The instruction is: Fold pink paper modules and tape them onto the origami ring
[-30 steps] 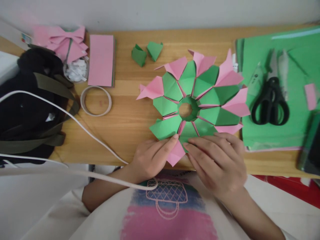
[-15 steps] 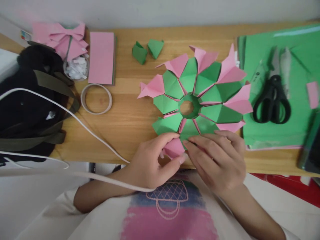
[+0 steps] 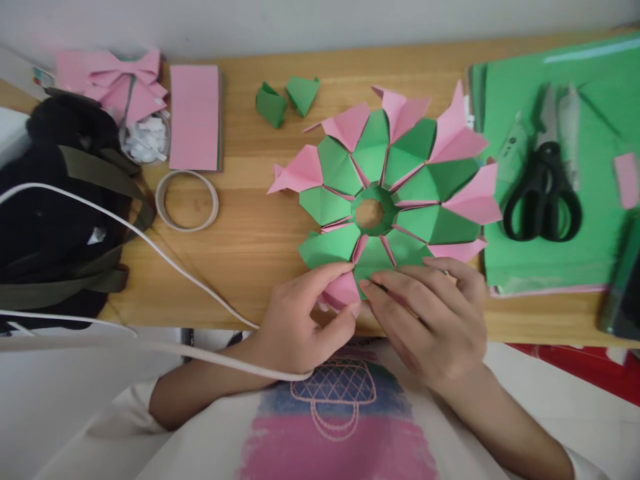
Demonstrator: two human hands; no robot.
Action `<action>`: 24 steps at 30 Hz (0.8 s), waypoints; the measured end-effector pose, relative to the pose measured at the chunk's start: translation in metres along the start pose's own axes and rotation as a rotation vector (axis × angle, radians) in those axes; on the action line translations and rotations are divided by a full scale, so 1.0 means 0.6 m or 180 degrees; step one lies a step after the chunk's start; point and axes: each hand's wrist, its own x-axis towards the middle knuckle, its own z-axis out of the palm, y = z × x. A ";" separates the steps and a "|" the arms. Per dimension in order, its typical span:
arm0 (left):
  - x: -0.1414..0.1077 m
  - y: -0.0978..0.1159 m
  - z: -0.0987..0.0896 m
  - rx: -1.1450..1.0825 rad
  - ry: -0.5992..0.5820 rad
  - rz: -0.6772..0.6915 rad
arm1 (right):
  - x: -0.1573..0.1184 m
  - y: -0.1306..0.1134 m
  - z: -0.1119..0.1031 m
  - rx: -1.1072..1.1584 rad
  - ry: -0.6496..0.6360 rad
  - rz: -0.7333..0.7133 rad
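Locate the paper ring (image 3: 389, 210) on the wooden table (image 3: 245, 253), right of centre, with its near side close to the front edge. Note green folded segments alternating with pink parts around a central opening, with pink wings pointing outward along most of the rim. At the near side, find a pink flap (image 3: 343, 290) pinched by the left hand (image 3: 295, 327), with index and thumb bowed into a loop, index tip at the inner end and thumb tip at the lower edge. Just beside it, find the right hand (image 3: 435, 320), with fingertips pinching the near green segment (image 3: 369, 265) and outer fingers slightly spread; treat the exact thumb position as unclear. Beyond the ring, to the left, see two green folded pieces (image 3: 303, 95). Farther left, see a pink card stack (image 3: 194, 118), a tape roll (image 3: 215, 207), white paper scraps (image 3: 146, 139) in a round container, a pink bow (image 3: 125, 67) and a black bag (image 3: 50, 227). To the right of the ring, see green sheets (image 3: 600, 260) bearing black scissors (image 3: 545, 193) and a small pink slip (image 3: 627, 180)
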 end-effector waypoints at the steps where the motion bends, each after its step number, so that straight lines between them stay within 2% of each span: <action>1: 0.001 -0.001 0.001 -0.0009 0.0032 0.0037 | 0.000 0.000 0.000 -0.0013 0.0007 -0.0008; 9: -0.003 -0.011 0.005 -0.0206 0.0063 0.0138 | -0.001 0.002 0.001 -0.0005 0.0002 -0.0006; 16: -0.011 -0.018 0.008 -0.0647 0.0212 0.0010 | 0.000 0.004 0.001 0.0018 0.0053 0.0055; 24: -0.012 -0.021 0.008 -0.0741 0.0159 -0.0166 | -0.001 0.006 0.002 0.0096 0.0113 0.0092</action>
